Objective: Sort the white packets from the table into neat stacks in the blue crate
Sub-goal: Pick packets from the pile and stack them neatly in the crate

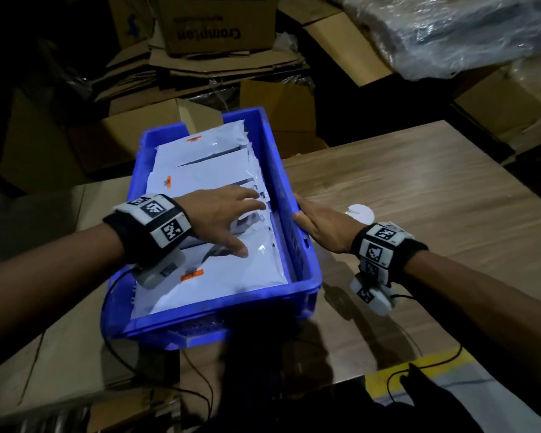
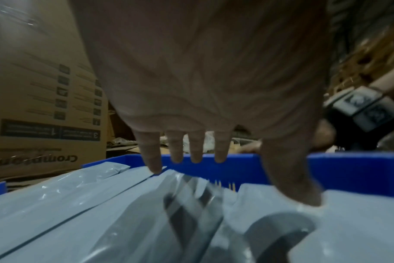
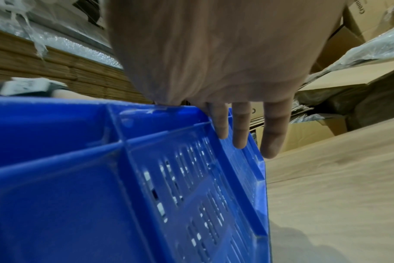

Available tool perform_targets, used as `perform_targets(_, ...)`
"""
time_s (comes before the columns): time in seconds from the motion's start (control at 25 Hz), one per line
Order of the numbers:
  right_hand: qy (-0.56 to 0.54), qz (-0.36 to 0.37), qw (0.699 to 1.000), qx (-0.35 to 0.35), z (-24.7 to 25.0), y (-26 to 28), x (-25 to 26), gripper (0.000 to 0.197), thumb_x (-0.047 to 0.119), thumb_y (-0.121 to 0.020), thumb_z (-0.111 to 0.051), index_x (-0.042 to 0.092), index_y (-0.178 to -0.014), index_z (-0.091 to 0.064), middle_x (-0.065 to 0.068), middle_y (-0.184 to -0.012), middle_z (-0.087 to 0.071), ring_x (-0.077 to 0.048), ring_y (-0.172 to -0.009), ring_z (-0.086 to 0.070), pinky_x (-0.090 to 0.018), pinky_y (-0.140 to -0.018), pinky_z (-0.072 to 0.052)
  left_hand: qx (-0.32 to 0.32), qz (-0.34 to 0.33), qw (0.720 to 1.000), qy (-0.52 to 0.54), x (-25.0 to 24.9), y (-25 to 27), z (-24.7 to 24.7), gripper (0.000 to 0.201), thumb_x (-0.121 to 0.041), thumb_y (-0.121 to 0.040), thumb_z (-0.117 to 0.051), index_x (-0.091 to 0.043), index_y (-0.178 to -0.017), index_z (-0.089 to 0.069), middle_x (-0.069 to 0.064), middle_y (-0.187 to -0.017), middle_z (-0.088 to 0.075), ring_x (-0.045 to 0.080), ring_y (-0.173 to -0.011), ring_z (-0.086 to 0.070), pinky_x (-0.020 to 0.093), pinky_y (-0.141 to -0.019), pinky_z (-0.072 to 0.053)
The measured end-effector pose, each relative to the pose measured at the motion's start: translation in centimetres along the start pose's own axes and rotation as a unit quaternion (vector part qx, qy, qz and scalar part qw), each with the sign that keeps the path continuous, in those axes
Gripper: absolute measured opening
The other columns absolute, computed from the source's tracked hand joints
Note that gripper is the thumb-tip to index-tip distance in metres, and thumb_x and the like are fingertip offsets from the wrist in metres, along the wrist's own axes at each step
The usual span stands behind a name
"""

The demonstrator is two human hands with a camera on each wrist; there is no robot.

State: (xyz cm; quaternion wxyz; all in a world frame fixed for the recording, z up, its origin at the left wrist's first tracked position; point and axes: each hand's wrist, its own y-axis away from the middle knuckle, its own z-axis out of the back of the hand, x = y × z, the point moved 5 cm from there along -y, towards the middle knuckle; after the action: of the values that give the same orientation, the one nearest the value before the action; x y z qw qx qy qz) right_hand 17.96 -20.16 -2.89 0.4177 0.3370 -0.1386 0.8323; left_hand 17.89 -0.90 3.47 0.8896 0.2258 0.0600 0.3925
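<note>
Left hand point(image 1: 222, 220), fingers spread, flattens glossy white packets point(image 1: 219, 170) in the blue crate point(image 1: 297, 245); right hand point(image 1: 322, 226), flat, steadies its rim. Packets look light, limp and slippery, best lifted by their edges.

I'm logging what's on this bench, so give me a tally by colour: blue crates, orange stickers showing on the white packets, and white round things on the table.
Blue crate: 1
Orange stickers showing on the white packets: 3
White round thing on the table: 1
Total: 5
</note>
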Motion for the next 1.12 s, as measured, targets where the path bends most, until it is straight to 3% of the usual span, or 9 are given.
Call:
perform_targets(0.08, 0.001, 0.007, 1.000, -0.002, 0.0, 0.0, -0.1, 0.068, 0.064, -0.094, -0.015, 0.032, -0.154, -0.017, -0.003, -0.152, -0.042, -0.026, -0.128, -0.050, -0.048, -0.104, -0.041, 0.011, 0.030, 0.999, 0.031, 0.3, 2.0, -0.2, 0.073, -0.063, -0.076, -0.068, -0.025, -0.132, -0.042, 0.000, -0.130, -0.045, 0.020, -0.112, -0.048, 0.035, -0.089, -0.045)
perform_targets(0.16, 0.004, 0.012, 1.000, -0.005, 0.0, 0.0, -0.1, 0.067, 0.061, -0.095, -0.015, 0.030, -0.155, -0.016, -0.003, -0.153, -0.041, -0.025, -0.130, -0.048, -0.047, -0.106, -0.040, 0.076, 0.014, 0.995, 0.055, -0.5, 3.9, -1.3, 0.051, -0.042, -0.083, -0.072, -0.024, -0.124, -0.048, -0.002, -0.114, -0.050, 0.016, -0.093, -0.049, 0.028, -0.076, -0.038)
perform_targets(0.24, -0.005, 0.021, 1.000, -0.009, -0.1, 0.1, -0.1, 0.064, 0.055, -0.098, -0.017, 0.027, -0.155, -0.017, -0.003, -0.153, -0.040, -0.024, -0.131, -0.047, -0.045, -0.107, -0.039, 0.094, -0.028, 0.991, 0.086, -1.5, 5.3, -2.5, 0.048, -0.015, -0.084, -0.070, -0.023, -0.127, -0.050, -0.001, -0.114, -0.050, 0.014, -0.086, -0.052, 0.026, -0.073, -0.040)
perform_targets(0.32, -0.013, 0.030, 0.999, -0.011, -0.1, 0.1, 0.0, 0.065, 0.054, -0.097, -0.016, 0.025, -0.155, -0.019, -0.002, -0.153, -0.040, -0.024, -0.131, -0.047, -0.043, -0.106, -0.038, 0.095, -0.053, 0.991, 0.081, -1.8, 6.1, -3.4, 0.060, -0.002, -0.083, -0.061, -0.022, -0.137, -0.045, 0.000, -0.122, -0.046, 0.012, -0.085, -0.053, 0.027, -0.075, -0.046)
perform_targets(0.44, -0.010, 0.024, 1.000, -0.010, -0.1, 0.0, -0.1, 0.064, 0.054, -0.097, -0.015, 0.026, -0.155, -0.019, -0.002, -0.152, -0.041, -0.025, -0.130, -0.047, -0.043, -0.106, -0.039, 0.100, -0.058, 0.993, 0.018, -1.8, 6.1, -5.1, 0.070, -0.006, -0.084, -0.059, -0.026, -0.145, -0.032, -0.001, -0.132, -0.036, 0.019, -0.101, -0.049, 0.028, -0.075, -0.043)
perform_targets(0.64, -0.016, 0.027, 0.999, -0.013, -0.2, 0.1, -0.2, 0.060, 0.050, -0.099, -0.018, 0.025, -0.154, -0.022, -0.003, -0.149, -0.044, -0.024, -0.127, -0.048, -0.044, -0.104, -0.040, 0.079, -0.077, 0.993, -0.030, -2.2, 5.2, -6.9, 0.060, -0.013, -0.089, -0.054, -0.027, -0.142, -0.029, -0.001, -0.130, -0.036, 0.022, -0.104, -0.047, 0.035, -0.068, -0.049)
perform_targets(0.8, -0.018, 0.024, 0.999, -0.012, -0.3, -0.1, -0.5, 0.060, 0.051, -0.099, -0.017, 0.027, -0.154, -0.020, -0.002, -0.150, -0.042, -0.023, -0.128, -0.048, -0.045, -0.105, -0.040, 0.067, -0.083, 0.992, -0.074, -2.7, 4.7, -7.6, 0.054, -0.014, -0.092, -0.050, -0.026, -0.139, -0.027, 0.001, -0.130, -0.035, 0.024, -0.105, -0.047, 0.032, -0.060, -0.041)
perform_targets(0.92, -0.014, 0.019, 1.000, -0.014, -0.3, 0.0, -0.7, 0.062, 0.055, -0.098, -0.016, 0.028, -0.153, -0.020, -0.001, -0.150, -0.043, -0.023, -0.127, -0.049, -0.045, -0.104, -0.040, 0.066, -0.084, 0.990, -0.090, -2.8, 4.7, -7.9, 0.049, -0.018, -0.096, -0.043, -0.024, -0.142, -0.027, 0.003, -0.132, -0.035, 0.024, -0.106, -0.047, 0.032, -0.061, -0.038)
perform_targets(1.12, 0.028, -0.021, 0.999, 0.017, 0.0, 0.3, -0.4, 0.060, 0.058, -0.097, -0.020, 0.031, -0.150, -0.024, -0.004, -0.143, -0.050, -0.026, -0.120, -0.053, -0.046, -0.098, -0.044, 0.066, -0.062, 0.996, 0.007, -2.0, 5.7, -6.3, 0.066, -0.015, -0.086, -0.059, -0.029, -0.142, -0.028, 0.001, -0.131, -0.038, 0.027, -0.102, -0.050, 0.039, -0.073, -0.050)
